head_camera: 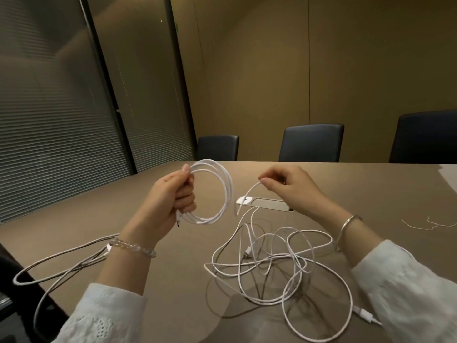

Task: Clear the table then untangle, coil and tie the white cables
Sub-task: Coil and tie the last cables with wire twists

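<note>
**Two hands on one cable, a tangle below**

The left hand (170,196) grips a coil (217,191) of about four white loops, fingers curled round the bundle, one plug end hanging just under the fist. The right hand (289,184) pinches the free run of cable (247,194) between thumb and forefinger; it drops toward the tangle (279,268) lying on the table (371,194) between the forearms. A separate white cable (61,263) trails off the left edge. Two thin ties (425,225) lie well apart, far right. Three chairs (311,142) stand beyond.
</note>
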Available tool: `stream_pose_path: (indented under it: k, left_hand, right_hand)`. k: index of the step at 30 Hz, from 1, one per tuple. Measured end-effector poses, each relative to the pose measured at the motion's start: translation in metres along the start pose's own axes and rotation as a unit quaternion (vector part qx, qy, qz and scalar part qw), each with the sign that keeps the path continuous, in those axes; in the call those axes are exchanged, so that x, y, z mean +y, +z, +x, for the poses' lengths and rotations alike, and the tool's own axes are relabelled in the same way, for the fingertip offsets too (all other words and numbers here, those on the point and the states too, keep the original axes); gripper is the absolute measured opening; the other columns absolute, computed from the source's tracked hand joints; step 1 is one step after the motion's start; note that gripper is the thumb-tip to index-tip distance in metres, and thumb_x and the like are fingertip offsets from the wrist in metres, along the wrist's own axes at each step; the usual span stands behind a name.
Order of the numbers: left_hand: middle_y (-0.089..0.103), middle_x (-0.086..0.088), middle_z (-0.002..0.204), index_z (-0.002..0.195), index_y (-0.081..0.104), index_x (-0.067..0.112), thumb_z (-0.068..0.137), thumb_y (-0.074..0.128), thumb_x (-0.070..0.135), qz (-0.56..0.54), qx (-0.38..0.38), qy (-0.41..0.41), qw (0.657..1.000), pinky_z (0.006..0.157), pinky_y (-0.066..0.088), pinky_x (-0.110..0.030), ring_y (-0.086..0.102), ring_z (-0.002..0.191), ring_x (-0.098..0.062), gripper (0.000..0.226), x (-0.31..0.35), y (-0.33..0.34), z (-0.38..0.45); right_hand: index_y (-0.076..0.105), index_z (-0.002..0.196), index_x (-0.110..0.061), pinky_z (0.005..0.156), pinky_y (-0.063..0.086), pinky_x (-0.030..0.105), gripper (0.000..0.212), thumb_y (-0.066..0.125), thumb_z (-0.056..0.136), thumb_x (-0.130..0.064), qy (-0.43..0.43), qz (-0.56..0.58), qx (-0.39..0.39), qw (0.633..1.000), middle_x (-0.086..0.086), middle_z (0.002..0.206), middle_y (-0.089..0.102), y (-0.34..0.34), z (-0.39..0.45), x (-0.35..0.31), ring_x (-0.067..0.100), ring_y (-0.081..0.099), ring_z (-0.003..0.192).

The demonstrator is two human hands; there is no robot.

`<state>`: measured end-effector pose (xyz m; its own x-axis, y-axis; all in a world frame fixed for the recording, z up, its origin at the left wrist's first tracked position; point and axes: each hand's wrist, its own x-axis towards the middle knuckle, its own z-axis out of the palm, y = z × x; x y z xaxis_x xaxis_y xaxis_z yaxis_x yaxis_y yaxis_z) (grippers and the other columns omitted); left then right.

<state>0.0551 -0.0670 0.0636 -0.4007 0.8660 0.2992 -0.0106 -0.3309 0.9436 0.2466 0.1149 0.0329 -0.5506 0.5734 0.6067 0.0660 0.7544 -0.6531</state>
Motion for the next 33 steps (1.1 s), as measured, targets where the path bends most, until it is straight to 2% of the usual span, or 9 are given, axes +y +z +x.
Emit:
stream_pose_path:
  k: [4,7,10,13,17,23,28,31,33]
  left_hand:
    - [0.064,-0.008,0.078,0.078,0.062,0.011,0.093,0.054,0.034,0.096,-0.021,-0.007,0.995,0.08,0.054,-0.039,0.065,0.078,-0.02,0.029,-0.005,0.021,-0.002]
    - [0.072,-0.01,0.106,0.102,0.069,0.006,0.089,0.057,0.038,0.153,-0.034,-0.039,0.987,0.092,0.053,-0.045,0.067,0.107,-0.024,0.036,-0.013,0.034,-0.004]
    - [0.068,-0.014,0.106,0.103,0.063,-0.002,0.1,0.05,0.031,0.163,-0.041,-0.039,0.985,0.063,0.057,-0.031,0.07,0.08,-0.023,0.036,-0.017,0.042,-0.007]
    - [0.065,-0.009,0.09,0.084,0.057,0.008,0.101,0.048,0.029,0.126,-0.008,-0.015,0.992,0.039,0.032,-0.018,0.043,0.047,-0.009,0.029,-0.017,0.038,-0.008]
    - [0.067,-0.006,0.085,0.082,0.056,0.01,0.101,0.047,0.031,0.12,-0.004,-0.004,0.993,0.039,0.028,-0.017,0.029,0.043,-0.007,0.03,-0.014,0.026,-0.006]
    - [0.073,-0.005,0.082,0.093,0.062,0.011,0.102,0.046,0.034,0.207,0.014,0.018,0.978,0.04,0.031,-0.019,0.03,0.04,-0.007,0.03,-0.027,0.029,-0.003]
    - [0.042,0.004,0.058,0.101,0.065,0.023,0.101,0.049,0.031,0.175,0.034,0.036,0.983,0.039,0.026,-0.02,0.028,0.044,-0.007,0.018,-0.033,0.028,-0.003]
    - [0.032,0.009,0.052,0.123,0.057,0.031,0.1,0.051,0.028,0.17,0.039,0.032,0.984,0.039,0.025,-0.021,0.026,0.043,-0.007,0.023,-0.037,0.031,-0.003]
    - [0.032,0.009,0.051,0.116,0.061,0.013,0.101,0.05,0.028,0.174,0.047,0.014,0.983,0.039,0.025,-0.02,0.027,0.042,-0.007,0.023,-0.038,0.032,-0.001]
  right_hand:
    - [0.066,0.088,-0.017,0.066,0.051,0.014,0.005,0.071,0.087,-0.02,-0.016,0.035,-0.022,0.999,-0.004,0.08,0.069,0.01,0.0,-0.028,0.003,0.065,0.073]
    - [0.068,0.09,-0.011,0.067,0.056,0.025,0.014,0.075,0.083,-0.021,0.01,0.114,-0.042,0.993,0.004,0.081,0.072,0.018,0.0,-0.041,0.014,0.067,0.071]
    - [0.072,0.09,-0.007,0.059,0.053,0.021,0.013,0.068,0.089,-0.02,0.054,0.237,-0.09,0.966,0.003,0.072,0.071,0.022,-0.001,-0.046,0.01,0.064,0.061]
    - [0.071,0.095,-0.005,0.064,0.056,0.023,0.021,0.058,0.097,-0.022,0.094,0.273,-0.141,0.947,0.002,0.074,0.07,0.019,-0.002,-0.038,0.012,0.065,0.064]
    - [0.071,0.091,-0.014,0.064,0.053,0.02,0.021,0.055,0.098,-0.026,0.113,0.151,-0.187,0.964,-0.001,0.074,0.07,0.013,-0.01,-0.021,0.009,0.06,0.064]
    - [0.072,0.078,-0.022,0.053,0.042,0.017,0.022,0.06,0.095,-0.027,0.102,0.162,-0.144,0.971,-0.011,0.062,0.062,0.019,-0.01,-0.02,0.002,0.047,0.053]
    - [0.075,0.08,-0.024,0.049,0.041,0.011,0.025,0.06,0.095,-0.036,0.094,0.216,-0.147,0.961,-0.013,0.061,0.066,0.022,-0.011,-0.027,-0.002,0.05,0.049]
    - [0.073,0.091,-0.033,0.062,0.05,0.014,0.009,0.075,0.083,-0.032,0.012,0.101,-0.156,0.982,-0.01,0.072,0.07,0.029,-0.015,-0.022,0.0,0.061,0.065]
    - [0.075,0.096,-0.028,0.061,0.045,0.011,0.01,0.072,0.086,-0.027,-0.026,-0.003,-0.115,0.993,-0.012,0.067,0.065,0.036,-0.016,-0.02,-0.002,0.057,0.062]
